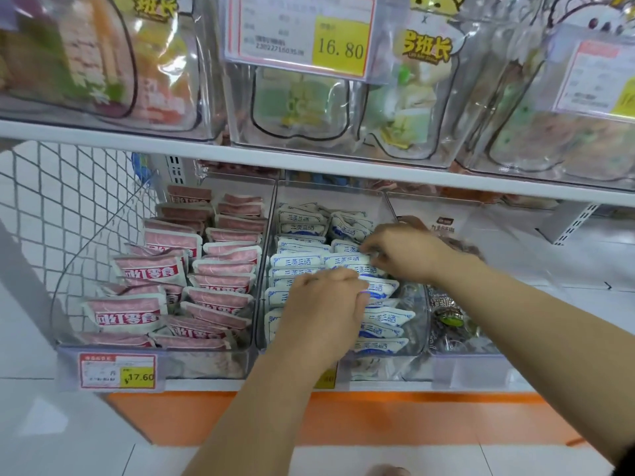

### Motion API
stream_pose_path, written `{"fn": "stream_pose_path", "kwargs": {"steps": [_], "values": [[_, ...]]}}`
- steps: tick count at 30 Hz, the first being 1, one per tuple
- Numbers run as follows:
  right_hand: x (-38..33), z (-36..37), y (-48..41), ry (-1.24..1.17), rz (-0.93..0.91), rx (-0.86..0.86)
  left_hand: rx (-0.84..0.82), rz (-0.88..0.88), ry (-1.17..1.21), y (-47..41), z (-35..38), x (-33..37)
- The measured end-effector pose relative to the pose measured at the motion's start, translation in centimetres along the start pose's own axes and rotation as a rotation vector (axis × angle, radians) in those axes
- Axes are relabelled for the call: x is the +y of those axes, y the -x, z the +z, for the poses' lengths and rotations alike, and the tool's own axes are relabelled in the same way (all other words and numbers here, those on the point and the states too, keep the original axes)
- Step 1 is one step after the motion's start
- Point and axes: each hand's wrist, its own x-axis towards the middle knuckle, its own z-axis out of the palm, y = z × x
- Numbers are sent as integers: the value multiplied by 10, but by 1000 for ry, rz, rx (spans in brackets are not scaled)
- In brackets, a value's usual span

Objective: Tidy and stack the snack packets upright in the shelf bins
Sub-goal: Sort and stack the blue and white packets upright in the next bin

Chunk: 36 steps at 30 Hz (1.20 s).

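Note:
Both hands are inside the middle clear bin (381, 197), which holds two rows of white-and-blue snack packets (299, 261). My left hand (323, 307) lies curled over the front packets of that bin, fingers folded onto a white-and-blue packet (379, 288) in the right row. My right hand (403, 250) reaches in from the right and pinches the top edge of a white-and-blue packet (347, 260) in the middle of the right row. Packets under both hands are partly hidden.
The left clear bin (68, 350) holds two rows of pink packets (147, 267). A right bin (481, 369) holds dark wrapped snacks (450, 314). An upper shelf (309, 159) with clear bins hangs close overhead. A wire mesh panel (68, 201) bounds the left side.

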Motion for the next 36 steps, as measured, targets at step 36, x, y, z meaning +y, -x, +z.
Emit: {"fn": "stream_pose_path", "kwargs": {"steps": [36], "values": [[37, -5, -41, -190, 9, 180, -126, -66, -108, -88, -2, -20]]}}
